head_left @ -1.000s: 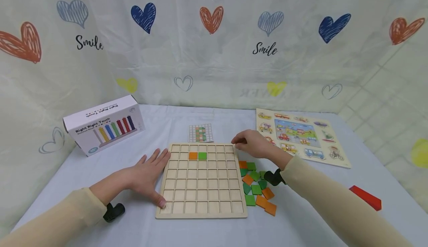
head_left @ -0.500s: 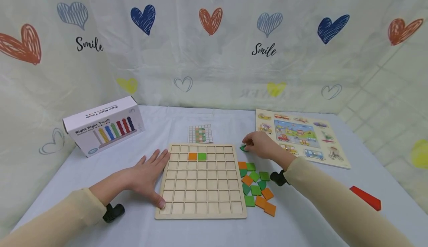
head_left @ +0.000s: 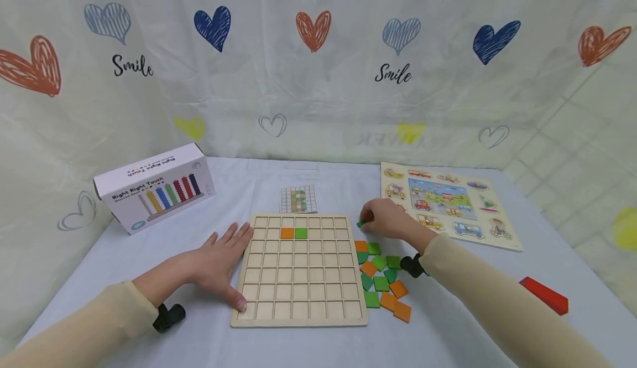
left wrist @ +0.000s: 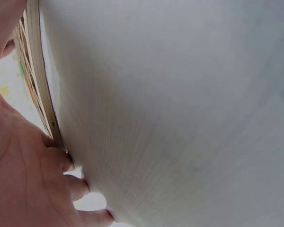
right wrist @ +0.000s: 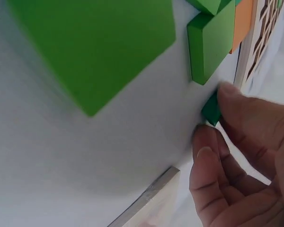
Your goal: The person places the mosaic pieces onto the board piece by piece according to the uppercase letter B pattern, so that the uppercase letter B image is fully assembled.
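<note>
My left hand (head_left: 217, 268) rests on the left edge of the wooden grid board (head_left: 300, 322), fingers spread, thumb on its near corner. An orange square (head_left: 287, 233) and a light green square (head_left: 301, 233) lie side by side in the second row of cells. Beyond the board's far right corner, my right hand (head_left: 385, 217) pinches a small dark green tile (right wrist: 212, 109) between thumb and fingertips, low over the tablecloth. The fingers cover much of that tile in the head view. Orange and green tiles (head_left: 381, 283) lie in a loose group along the board's right side.
A small pattern card (head_left: 298, 198) lies behind the board. The vehicle puzzle board (head_left: 490, 235) is at the right, partly behind my right hand. A white box (head_left: 159, 191) stands at the back left, and a red flat piece (head_left: 545, 296) lies far right.
My right hand has moved right and slightly nearer from the board's far corner, and a dark green tile has come into view at its fingertips. My left hand stays in place.
</note>
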Demonstrator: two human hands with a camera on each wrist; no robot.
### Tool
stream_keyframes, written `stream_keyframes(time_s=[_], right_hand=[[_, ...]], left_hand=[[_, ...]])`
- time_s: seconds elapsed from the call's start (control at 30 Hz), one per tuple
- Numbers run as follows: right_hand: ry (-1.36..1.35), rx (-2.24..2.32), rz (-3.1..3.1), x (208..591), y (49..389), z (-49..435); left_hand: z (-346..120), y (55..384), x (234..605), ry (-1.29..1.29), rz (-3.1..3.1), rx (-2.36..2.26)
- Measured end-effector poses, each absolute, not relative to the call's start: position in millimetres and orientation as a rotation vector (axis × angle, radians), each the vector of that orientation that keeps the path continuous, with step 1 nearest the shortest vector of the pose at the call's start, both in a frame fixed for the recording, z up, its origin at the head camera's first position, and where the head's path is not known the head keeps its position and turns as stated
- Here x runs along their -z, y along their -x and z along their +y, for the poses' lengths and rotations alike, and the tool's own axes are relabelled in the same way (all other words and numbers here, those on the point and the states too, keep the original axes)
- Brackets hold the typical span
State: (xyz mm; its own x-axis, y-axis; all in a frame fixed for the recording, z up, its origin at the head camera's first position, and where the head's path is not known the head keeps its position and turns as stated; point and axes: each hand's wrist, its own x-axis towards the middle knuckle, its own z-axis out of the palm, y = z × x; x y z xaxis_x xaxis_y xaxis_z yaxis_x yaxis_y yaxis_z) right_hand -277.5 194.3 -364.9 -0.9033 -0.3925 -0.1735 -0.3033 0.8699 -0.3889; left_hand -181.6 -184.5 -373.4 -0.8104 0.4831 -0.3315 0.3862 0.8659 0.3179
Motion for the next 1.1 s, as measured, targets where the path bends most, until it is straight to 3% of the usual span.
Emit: stream_keyframes(time_s=[0.6, 1.1], right_hand=[[0.627, 0.656, 2.738, 357, 270, 192], [0.702, 0.821, 2.658, 354, 268, 157]], left_hand=[[-185, 182, 373, -0.627, 2.636, -0.320], [-185, 182, 376, -0.640, 2.638, -0.315]])
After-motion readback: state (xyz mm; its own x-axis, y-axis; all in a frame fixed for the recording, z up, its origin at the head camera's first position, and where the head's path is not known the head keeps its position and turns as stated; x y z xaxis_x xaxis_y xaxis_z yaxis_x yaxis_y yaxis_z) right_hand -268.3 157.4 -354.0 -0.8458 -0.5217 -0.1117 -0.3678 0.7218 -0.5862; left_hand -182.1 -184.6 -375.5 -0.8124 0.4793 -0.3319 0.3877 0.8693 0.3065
